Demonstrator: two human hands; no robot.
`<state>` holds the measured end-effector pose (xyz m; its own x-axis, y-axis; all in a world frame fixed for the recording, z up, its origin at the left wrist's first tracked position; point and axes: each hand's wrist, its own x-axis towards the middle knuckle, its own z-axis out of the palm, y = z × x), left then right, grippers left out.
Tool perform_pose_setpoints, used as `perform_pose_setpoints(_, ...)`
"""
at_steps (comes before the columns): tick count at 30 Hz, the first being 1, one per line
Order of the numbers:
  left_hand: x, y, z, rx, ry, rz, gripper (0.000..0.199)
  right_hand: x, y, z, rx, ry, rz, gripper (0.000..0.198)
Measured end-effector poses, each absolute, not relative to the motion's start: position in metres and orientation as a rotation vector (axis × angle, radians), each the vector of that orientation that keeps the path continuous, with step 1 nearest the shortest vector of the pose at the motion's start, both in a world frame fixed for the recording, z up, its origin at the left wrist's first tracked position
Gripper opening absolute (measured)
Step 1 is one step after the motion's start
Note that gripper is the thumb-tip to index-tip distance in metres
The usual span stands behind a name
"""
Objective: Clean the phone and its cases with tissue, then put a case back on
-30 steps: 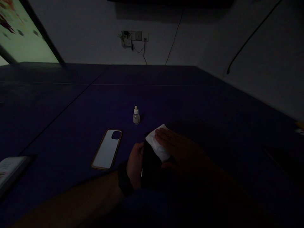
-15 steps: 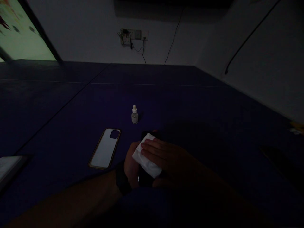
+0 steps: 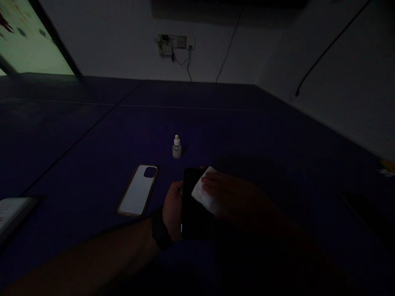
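Observation:
My left hand (image 3: 173,210), with a dark watch on its wrist, grips a black phone (image 3: 194,224) from its left side and beneath. Under the fingers of my right hand (image 3: 228,195) a folded white tissue (image 3: 205,195) lies against the upper right part of the phone's dark face. The right thumb is lost in shadow. Left of the phone, a clear phone case (image 3: 136,192) with a gold-brown rim lies flat on the dark blue surface (image 3: 92,164). Beyond the phone stands a small dropper bottle (image 3: 177,149) with a white cap.
A white box-like object (image 3: 14,211) sits at the left edge. Far right lies a dark flat object (image 3: 361,207), hard to make out. Wall sockets (image 3: 175,42) with plugged cables are at the back. A dark cable (image 3: 333,43) hangs along the right wall.
My right hand has slid the tissue to the right across the phone, baring more of its left and lower face. My left hand keeps its hold.

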<state>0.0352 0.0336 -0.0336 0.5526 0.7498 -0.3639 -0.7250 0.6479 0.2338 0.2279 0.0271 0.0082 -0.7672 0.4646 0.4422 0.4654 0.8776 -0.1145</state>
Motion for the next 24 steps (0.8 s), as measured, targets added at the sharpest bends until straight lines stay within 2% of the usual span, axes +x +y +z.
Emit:
perform_pose_setpoints(3, 0.038, 0.033, -0.028, -0.012, 0.458, 0.876, 0.022, 0.225, 0.027, 0.005, -0.658, -2.607, 0.083, 0.069)
perform_pose_setpoints(7, 0.041, 0.03, -0.018, -0.016, 0.414, 0.817, 0.019, 0.225, 0.025, 0.003, -0.392, -2.635, 0.29, 0.05)
perform_pose_setpoints(9, 0.042, 0.03, -0.014, -0.04, 0.417, 0.845, 0.022, 0.228, 0.025, 0.003, -0.48, -2.603, 0.215, 0.043)
perform_pose_setpoints(11, 0.042, 0.031, -0.012, -0.095, 0.437, 0.867, 0.024, 0.229, 0.025, 0.005, -0.588, -2.586, 0.112, 0.046)
perform_pose_setpoints(14, 0.039, 0.03, -0.014, -0.133, 0.46, 0.823, 0.025, 0.225, 0.023, 0.007, -0.474, -2.605, 0.144, 0.048)
perform_pose_setpoints(17, 0.038, 0.029, -0.018, -0.069, 0.409, 0.76, 0.029, 0.226, 0.021, 0.009, -0.357, -2.588, 0.235, 0.041)
perform_pose_setpoints(24, 0.041, 0.025, -0.011, 0.054, 0.368, 0.748, 0.03, 0.23, 0.018, 0.006, -0.466, -2.563, -0.003, 0.031)
